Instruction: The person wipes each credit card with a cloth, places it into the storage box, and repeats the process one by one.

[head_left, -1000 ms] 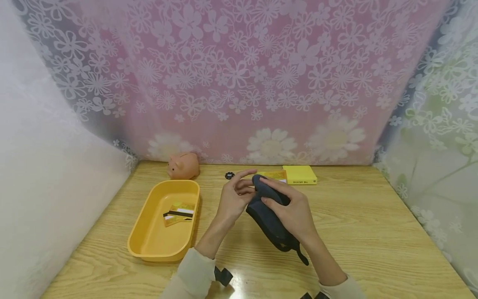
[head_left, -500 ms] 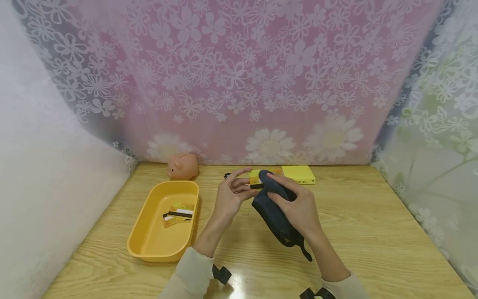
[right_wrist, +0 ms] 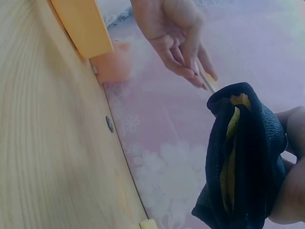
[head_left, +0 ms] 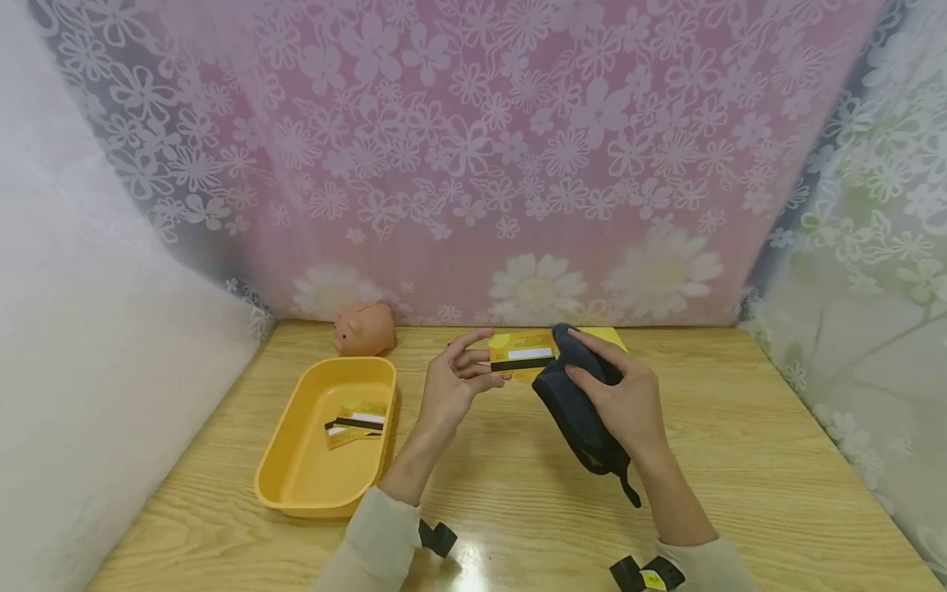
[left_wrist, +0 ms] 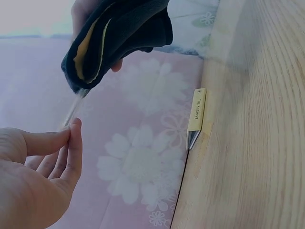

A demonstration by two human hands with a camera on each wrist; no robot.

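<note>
My left hand [head_left: 453, 385] pinches one end of a yellow card [head_left: 522, 352] between thumb and fingers. The card has a black stripe and a white strip, and faces the head camera. Its other end meets the edge of a dark blue soft pouch [head_left: 584, 415], tilted in the air. My right hand [head_left: 627, 403] grips the pouch from the right side, fingers behind and thumb in front. A loop hangs from the pouch's lower end. In the right wrist view, yellow lining [right_wrist: 230, 167] shows between the dark folds.
A yellow tray [head_left: 311, 503] stands at left with striped yellow cards [head_left: 355, 423] inside. Behind it sits a pink piggy bank [head_left: 366, 330]. A dark round chip [right_wrist: 109, 124] lies near the table's back edge. The yellow book [left_wrist: 197, 110] at back is partly covered in the head view.
The card has come out from behind the pouch's edge into full view. My right hand has moved right and slightly up with the pouch, while the left stays nearly in place.
</note>
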